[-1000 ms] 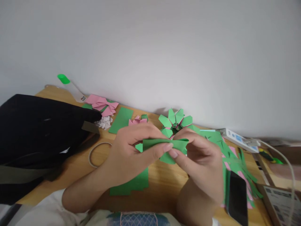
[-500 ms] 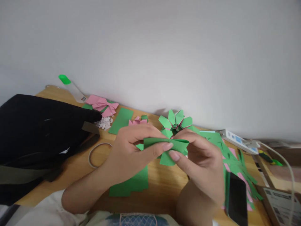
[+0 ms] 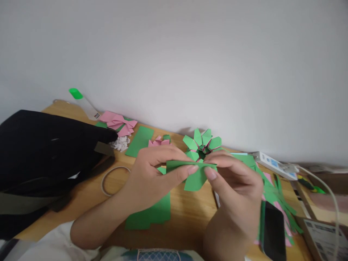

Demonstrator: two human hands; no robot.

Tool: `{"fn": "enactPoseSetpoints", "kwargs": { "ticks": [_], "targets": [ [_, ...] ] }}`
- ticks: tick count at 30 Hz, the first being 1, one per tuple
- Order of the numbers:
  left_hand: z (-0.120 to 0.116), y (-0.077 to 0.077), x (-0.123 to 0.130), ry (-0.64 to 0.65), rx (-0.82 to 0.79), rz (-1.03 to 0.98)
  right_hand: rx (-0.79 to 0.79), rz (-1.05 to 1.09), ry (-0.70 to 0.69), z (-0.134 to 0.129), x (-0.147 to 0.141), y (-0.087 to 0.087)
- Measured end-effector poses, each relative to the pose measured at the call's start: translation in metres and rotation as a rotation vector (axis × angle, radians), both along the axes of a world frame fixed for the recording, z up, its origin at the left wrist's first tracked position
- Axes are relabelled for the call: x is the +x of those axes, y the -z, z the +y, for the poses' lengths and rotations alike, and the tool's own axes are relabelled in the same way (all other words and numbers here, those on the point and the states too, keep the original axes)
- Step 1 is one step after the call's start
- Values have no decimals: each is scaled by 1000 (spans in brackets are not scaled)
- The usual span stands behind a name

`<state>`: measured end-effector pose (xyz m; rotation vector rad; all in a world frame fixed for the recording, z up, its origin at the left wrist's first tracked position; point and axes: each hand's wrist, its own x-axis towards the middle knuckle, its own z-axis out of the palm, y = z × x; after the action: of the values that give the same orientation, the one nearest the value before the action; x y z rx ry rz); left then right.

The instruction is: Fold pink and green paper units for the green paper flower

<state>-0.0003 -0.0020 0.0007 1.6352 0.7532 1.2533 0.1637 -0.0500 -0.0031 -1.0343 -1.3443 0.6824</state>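
Between my hands, above the wooden table, is a folded piece of green paper [image 3: 196,179] with one flap hanging down. My left hand [image 3: 156,177] is closed on its left end, thumb in front and fingers behind. At the right end, my right hand [image 3: 236,185] pinches the top fold between thumb and forefinger. Just beyond my hands sits a green and pink folded-paper flower [image 3: 198,137], its lower part hidden by my fingers. A small pink paper flower [image 3: 158,141] shows partly above my left hand. Green paper sheets [image 3: 159,214] lie beneath my left forearm.
A black bag [image 3: 54,148] covers the table's left side, with a tape ring [image 3: 104,181] beside it. Pink folded pieces [image 3: 116,121] and white scraps [image 3: 121,143] lie behind. To the right are a phone [image 3: 273,230], green strips [image 3: 274,195] and a power strip [image 3: 274,165] with a cable.
My right thumb and fingers have slid right along the fold to its right end. The fold there is pressed flatter. My left hand keeps its hold nearly unmoved.
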Motion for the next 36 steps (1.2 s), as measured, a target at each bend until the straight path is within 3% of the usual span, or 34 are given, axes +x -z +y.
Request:
{"fn": "enactPoseSetpoints", "kwargs": {
  "ticks": [13,19,26,36],
  "targets": [
    [4,-1,1,73,-209,-28,-5,-17,15,1,1,-1],
    [4,0,1,19,-170,-8,-12,13,-11,2,2,-1],
    [4,2,1,57,-189,-25,18,1,120,1,2,0],
    [4,6,6,-109,-138,-32,-40,53,96,5,-4,4]
  ]
}}
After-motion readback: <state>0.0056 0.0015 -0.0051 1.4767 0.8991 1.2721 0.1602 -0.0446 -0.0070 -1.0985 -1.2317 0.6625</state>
